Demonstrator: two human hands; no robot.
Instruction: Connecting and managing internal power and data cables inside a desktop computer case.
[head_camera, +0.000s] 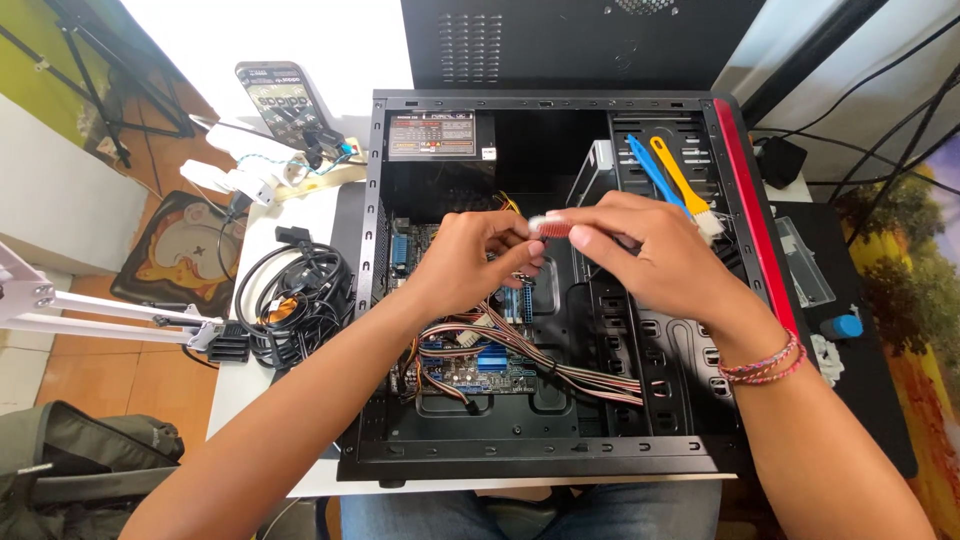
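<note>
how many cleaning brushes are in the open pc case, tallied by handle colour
blue-handled plastic brush: 1, lying in the drive bay
yellow-handled plastic brush: 1, lying beside the blue one
small red-and-white brush: 1, pinched between left hand and right hand
total: 3, all over the open black computer case

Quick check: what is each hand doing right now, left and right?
Left hand: fingers pinched on the end of a small reddish part above the open computer case.
Right hand: closed on the same part.
</note>
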